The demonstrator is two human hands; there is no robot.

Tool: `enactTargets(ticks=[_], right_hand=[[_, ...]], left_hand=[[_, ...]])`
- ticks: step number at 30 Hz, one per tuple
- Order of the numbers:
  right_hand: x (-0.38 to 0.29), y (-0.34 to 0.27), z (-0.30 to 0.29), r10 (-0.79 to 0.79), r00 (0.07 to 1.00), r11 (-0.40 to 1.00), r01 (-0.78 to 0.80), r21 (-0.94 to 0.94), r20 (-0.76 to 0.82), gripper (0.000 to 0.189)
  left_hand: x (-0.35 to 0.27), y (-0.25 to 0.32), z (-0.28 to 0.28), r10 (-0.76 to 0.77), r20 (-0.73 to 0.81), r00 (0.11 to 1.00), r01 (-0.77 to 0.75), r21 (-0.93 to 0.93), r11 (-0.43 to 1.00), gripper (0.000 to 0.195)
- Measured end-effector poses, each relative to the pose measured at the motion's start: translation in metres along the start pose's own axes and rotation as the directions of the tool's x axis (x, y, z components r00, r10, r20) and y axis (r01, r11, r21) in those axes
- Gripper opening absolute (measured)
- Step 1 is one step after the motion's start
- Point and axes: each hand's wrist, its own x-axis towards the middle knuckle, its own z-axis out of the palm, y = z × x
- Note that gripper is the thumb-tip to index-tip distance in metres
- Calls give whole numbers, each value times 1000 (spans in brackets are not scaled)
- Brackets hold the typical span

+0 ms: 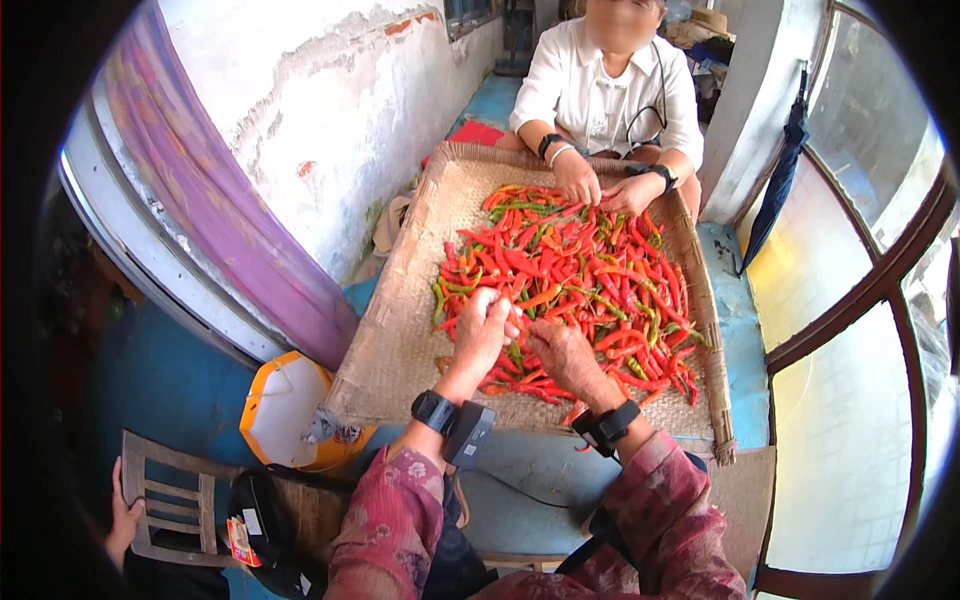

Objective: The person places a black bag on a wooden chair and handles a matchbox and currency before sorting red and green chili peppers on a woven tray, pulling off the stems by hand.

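Observation:
A heap of red chili peppers (525, 262), mixed with some green and orange ones, lies in a large woven tray (390, 330) with raised edges. Over the near part of the heap, my left hand (481, 334) has its fingers closed on a chili pepper, mostly hidden by the fingers. Close beside it on the right, my right hand (568, 358) has its fingers bent together towards the same pepper. Whether those fingertips grip it is hidden. Both wrists carry black strapped devices.
Across the tray, a person in a white shirt (607, 97) has both hands at the heap's far edge. A yellow bucket (255, 405) stands left of the tray, near a wooden chair (172, 495) with another person's hand on its back. A dark umbrella (776, 187) hangs at right.

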Motion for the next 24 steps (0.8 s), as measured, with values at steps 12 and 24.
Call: enactTargets(ticks=[12,24], right_hand=[[32,25,-10,346,923,620,-90,780,-169,27],[28,24,52,91,986,893,-143,-427,-140,23]], left_hand=[[7,-4,-21,-55,-117,992,36,-159,987,37],[3,-2,-22,-47,-57,997,39,-138,990,30]])
